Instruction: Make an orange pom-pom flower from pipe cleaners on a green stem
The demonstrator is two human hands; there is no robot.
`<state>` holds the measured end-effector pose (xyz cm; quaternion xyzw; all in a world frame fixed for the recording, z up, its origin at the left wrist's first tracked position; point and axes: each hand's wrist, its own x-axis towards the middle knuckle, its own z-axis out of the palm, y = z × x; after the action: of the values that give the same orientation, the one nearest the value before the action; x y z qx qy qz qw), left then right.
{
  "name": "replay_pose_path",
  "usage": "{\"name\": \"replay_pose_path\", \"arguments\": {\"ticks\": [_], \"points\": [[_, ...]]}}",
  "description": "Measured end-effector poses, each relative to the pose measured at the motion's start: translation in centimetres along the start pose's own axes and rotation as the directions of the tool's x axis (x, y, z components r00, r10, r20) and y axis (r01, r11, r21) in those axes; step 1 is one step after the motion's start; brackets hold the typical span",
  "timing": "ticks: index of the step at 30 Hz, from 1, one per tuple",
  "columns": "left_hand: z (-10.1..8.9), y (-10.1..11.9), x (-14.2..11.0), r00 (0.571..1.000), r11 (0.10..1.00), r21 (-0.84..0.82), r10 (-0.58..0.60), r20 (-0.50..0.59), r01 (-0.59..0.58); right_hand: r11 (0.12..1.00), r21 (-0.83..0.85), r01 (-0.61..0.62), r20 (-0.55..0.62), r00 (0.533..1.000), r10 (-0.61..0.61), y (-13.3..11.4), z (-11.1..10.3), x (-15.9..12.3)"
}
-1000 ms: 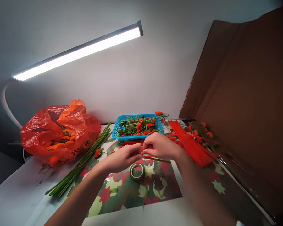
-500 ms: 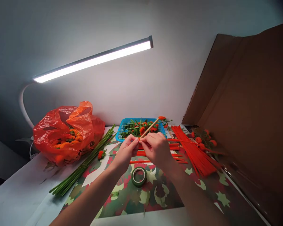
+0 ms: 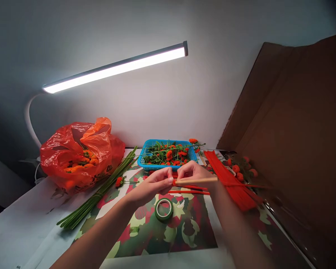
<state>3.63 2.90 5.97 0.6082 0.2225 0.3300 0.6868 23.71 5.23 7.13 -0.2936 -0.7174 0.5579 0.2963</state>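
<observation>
Before a pale wall lit by a long lamp, a wooden stick lay nearly level above a patterned sheet, its orange-tipped end pinched by the left hand. The right hand curled just beside it, fingertips together, whether on anything I could not tell. Nearer lay a green tape roll; beyond stood a blue basket, flanked by green stems and red strips.
</observation>
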Motion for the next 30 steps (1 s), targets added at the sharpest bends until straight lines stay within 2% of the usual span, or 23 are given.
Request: {"name": "replay_pose_path", "arguments": {"ticks": [3, 6, 8, 10, 11, 13, 17, 19, 21, 24, 26, 28, 30], "points": [[-0.6, 0.1, -0.2, 0.993, 0.941, 0.332, -0.099, 0.072, 0.070, 0.986, -0.139, -0.088, 0.066, 0.993, 0.097, 0.8, -0.6, 0.0], [-1.0, 0.0, -0.1, 0.990, 0.764, 0.632, -0.130, -0.046, 0.130, 0.911, -0.397, -0.115, -0.054, 0.993, 0.102, 0.9, 0.2, 0.5], [-1.2, -0.3, 0.0, 0.983, 0.640, 0.748, -0.063, -0.174, 0.173, 0.769, -0.629, -0.112, -0.192, 0.981, -0.014, 0.7, 1.2, 0.9], [-1.3, -0.6, 0.2, 0.958, 0.568, 0.791, 0.017, -0.285, 0.226, 0.608, -0.785, -0.122, -0.271, 0.949, -0.160, 0.5, 2.1, 1.3], [-1.3, -0.8, 0.3, 0.940, 0.567, 0.786, 0.056, -0.336, 0.247, 0.552, -0.824, -0.128, -0.291, 0.932, -0.217, 0.4, 2.5, 1.5], [-1.2, -1.0, 0.5, 0.896, 0.621, 0.737, 0.124, -0.427, 0.265, 0.481, -0.867, -0.130, -0.305, 0.902, -0.306, 0.6, 3.1, 1.7], [-0.9, -1.4, 0.9, 0.807, 0.728, 0.644, 0.223, -0.546, 0.234, 0.409, -0.906, -0.107, -0.304, 0.837, -0.455, 1.3, 3.8, 2.1], [-0.8, -1.7, 1.0, 0.772, 0.760, 0.616, 0.259, -0.581, 0.208, 0.434, -0.898, -0.075, -0.313, 0.801, -0.509, 1.6, 4.1, 2.1], [-0.8, -1.9, 1.1, 0.743, 0.803, 0.574, 0.285, -0.606, 0.161, 0.503, -0.864, -0.037, -0.342, 0.775, -0.531, 1.7, 4.3, 2.2], [-0.9, -2.1, 1.3, 0.734, 0.876, 0.477, 0.277, -0.620, 0.071, 0.634, -0.773, 0.001, -0.410, 0.763, -0.501, 1.7, 4.6, 2.2], [-0.8, -1.9, 1.3, 0.754, 0.924, 0.382, 0.240, -0.612, 0.017, 0.730, -0.682, 0.031, -0.454, 0.765, -0.457, 1.7, 4.5, 2.3], [-0.7, -1.5, 1.3, 0.792, 0.959, 0.282, 0.195, -0.579, -0.030, 0.850, -0.520, 0.085, -0.501, 0.775, -0.384, 1.8, 4.2, 2.3], [-0.6, -1.0, 1.2, 0.841, 0.978, 0.197, 0.160, -0.518, -0.065, 0.949, -0.289, 0.126, -0.507, 0.821, -0.263, 2.0, 3.6, 2.3]]}}
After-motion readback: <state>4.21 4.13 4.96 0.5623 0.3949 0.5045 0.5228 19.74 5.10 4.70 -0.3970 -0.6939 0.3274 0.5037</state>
